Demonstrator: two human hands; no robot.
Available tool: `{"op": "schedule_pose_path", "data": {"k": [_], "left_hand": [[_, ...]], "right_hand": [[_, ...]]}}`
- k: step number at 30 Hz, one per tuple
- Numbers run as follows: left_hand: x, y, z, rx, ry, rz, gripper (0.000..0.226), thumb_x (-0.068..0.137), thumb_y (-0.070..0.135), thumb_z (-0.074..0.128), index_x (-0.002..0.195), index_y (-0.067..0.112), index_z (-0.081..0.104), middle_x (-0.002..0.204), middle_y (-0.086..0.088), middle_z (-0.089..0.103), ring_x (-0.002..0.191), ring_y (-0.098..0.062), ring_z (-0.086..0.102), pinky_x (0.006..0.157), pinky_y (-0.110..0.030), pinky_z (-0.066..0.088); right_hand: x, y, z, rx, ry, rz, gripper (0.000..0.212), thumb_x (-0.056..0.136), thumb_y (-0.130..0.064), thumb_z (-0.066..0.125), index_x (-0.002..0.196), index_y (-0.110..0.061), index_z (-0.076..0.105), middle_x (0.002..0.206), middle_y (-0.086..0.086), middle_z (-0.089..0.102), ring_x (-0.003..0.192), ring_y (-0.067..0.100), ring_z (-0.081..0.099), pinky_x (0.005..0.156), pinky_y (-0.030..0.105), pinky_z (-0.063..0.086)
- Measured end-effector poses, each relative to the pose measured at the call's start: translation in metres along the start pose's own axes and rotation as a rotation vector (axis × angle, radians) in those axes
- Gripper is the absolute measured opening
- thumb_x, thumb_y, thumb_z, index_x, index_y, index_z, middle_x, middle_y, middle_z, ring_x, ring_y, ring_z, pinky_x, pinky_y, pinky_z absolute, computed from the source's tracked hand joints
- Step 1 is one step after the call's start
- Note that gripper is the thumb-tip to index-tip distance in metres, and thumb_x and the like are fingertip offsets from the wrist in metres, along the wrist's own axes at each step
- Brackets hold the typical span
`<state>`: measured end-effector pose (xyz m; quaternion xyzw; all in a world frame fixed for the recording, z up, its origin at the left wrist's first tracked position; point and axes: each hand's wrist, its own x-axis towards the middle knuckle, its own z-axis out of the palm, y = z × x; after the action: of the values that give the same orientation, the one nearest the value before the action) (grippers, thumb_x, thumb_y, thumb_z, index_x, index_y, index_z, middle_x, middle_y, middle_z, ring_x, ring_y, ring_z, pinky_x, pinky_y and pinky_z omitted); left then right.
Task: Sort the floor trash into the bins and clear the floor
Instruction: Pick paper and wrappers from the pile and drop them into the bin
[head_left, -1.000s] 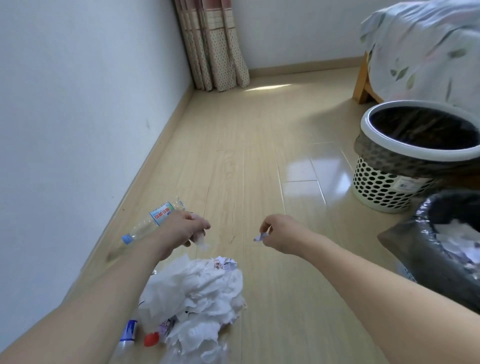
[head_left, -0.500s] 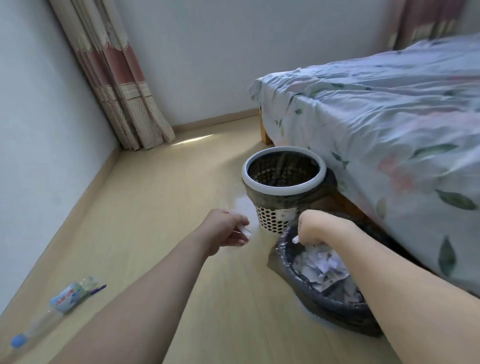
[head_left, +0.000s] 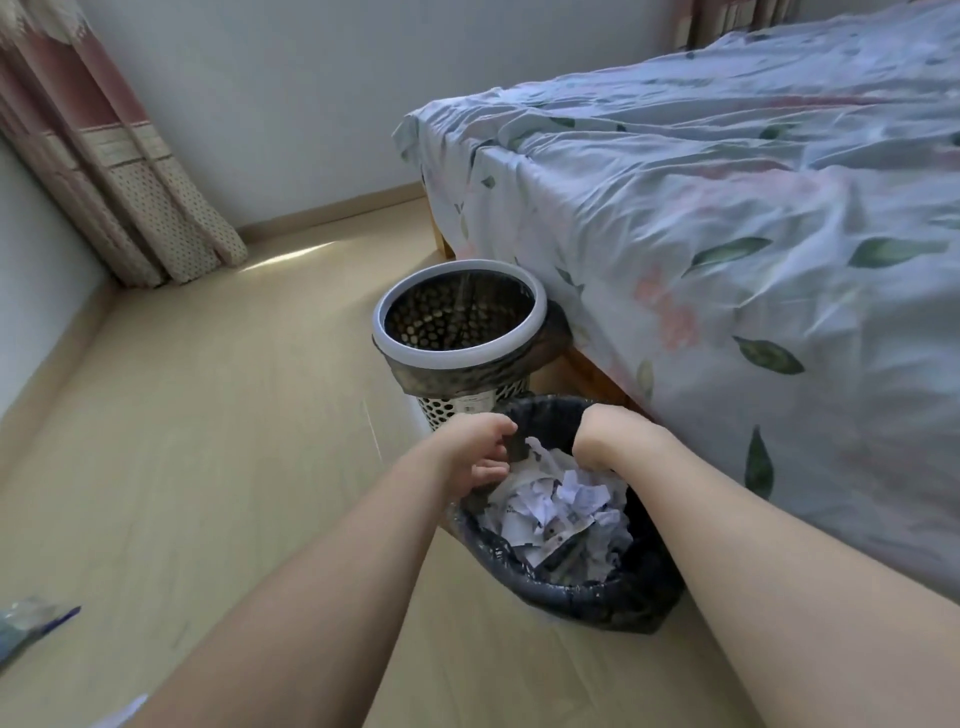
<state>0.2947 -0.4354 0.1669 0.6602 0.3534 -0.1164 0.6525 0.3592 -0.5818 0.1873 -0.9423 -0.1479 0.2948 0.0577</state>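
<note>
My left hand (head_left: 475, 452) hovers over the near edge of the black-bagged bin (head_left: 597, 608), its fingers curled with a small pale paper scrap (head_left: 531, 447) at their tips. My right hand (head_left: 605, 434) is bent down at the wrist above the same bin, and its fingers are hidden. Crumpled white paper (head_left: 561, 509) fills that bin. Behind it stands a white-rimmed mesh bin (head_left: 457, 358) with a dark liner, and I see nothing inside it. A plastic bottle (head_left: 26, 629) lies on the floor at the far left edge, partly cut off.
A bed (head_left: 727, 234) with a leaf-print sheet runs along the right, close against both bins. A curtain (head_left: 130, 197) hangs in the far left corner. Bare wooden floor (head_left: 208, 441) stretches left of the bins. A bit of white paper (head_left: 122, 714) peeks in at the bottom edge.
My view has swung right from the trash pile to the bins. Both hands carried small scraps across; the left hand has come over the black-bagged bin and the right has dipped lower into it.
</note>
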Motion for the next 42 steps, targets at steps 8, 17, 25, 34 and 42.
{"op": "schedule_pose_path", "data": {"k": [8, 17, 25, 34, 42], "left_hand": [[-0.063, -0.025, -0.168, 0.080, 0.289, 0.129, 0.012, 0.094, 0.008, 0.050, 0.100, 0.002, 0.058, 0.088, -0.013, 0.058, 0.069, -0.025, 0.059, 0.068, -0.031, 0.056], [-0.140, -0.194, -0.381, 0.447, 0.562, -0.186, 0.025, 0.088, 0.010, 0.047, 0.101, 0.005, 0.067, 0.089, -0.007, 0.065, 0.073, -0.021, 0.056, 0.060, -0.023, 0.040], [-0.115, -0.310, -0.428, 0.731, 0.471, -0.251, 0.021, 0.085, 0.016, 0.051, 0.095, 0.021, 0.069, 0.099, 0.006, 0.069, 0.098, -0.017, 0.063, 0.088, -0.032, 0.051], [-0.025, -0.313, -0.408, 0.974, 0.413, -0.427, 0.020, 0.072, 0.041, 0.054, 0.067, 0.022, 0.058, 0.072, 0.003, 0.067, 0.087, -0.019, 0.057, 0.084, -0.038, 0.024], [-0.017, -0.308, -0.395, 0.784, 0.200, -0.368, 0.005, 0.055, 0.022, 0.057, 0.052, 0.019, 0.058, 0.058, 0.002, 0.056, 0.062, -0.023, 0.049, 0.074, -0.033, 0.039]], "right_hand": [[-0.016, -0.135, 0.025, 0.125, 0.262, -0.379, 0.027, 0.090, -0.014, 0.049, 0.114, -0.009, 0.060, 0.109, 0.008, 0.062, 0.099, 0.025, 0.059, 0.076, 0.030, 0.046], [-0.043, -0.356, 0.227, -0.062, -0.141, -0.722, 0.031, 0.088, -0.012, 0.046, 0.115, -0.016, 0.061, 0.123, 0.004, 0.059, 0.107, 0.024, 0.059, 0.085, 0.030, 0.049], [-0.004, -0.395, 0.361, -0.136, -0.269, -0.732, 0.041, 0.092, -0.034, 0.054, 0.128, -0.016, 0.050, 0.126, 0.006, 0.052, 0.111, 0.026, 0.054, 0.087, 0.033, 0.045], [0.019, -0.393, 0.382, -0.223, -0.161, -0.736, 0.020, 0.092, -0.016, 0.048, 0.108, -0.012, 0.058, 0.114, 0.010, 0.057, 0.099, 0.029, 0.058, 0.074, 0.030, 0.042], [0.027, -0.353, 0.338, -0.151, -0.304, -0.616, 0.023, 0.091, -0.034, 0.059, 0.079, -0.015, 0.050, 0.090, 0.004, 0.055, 0.082, 0.022, 0.051, 0.067, 0.027, 0.039]]}}
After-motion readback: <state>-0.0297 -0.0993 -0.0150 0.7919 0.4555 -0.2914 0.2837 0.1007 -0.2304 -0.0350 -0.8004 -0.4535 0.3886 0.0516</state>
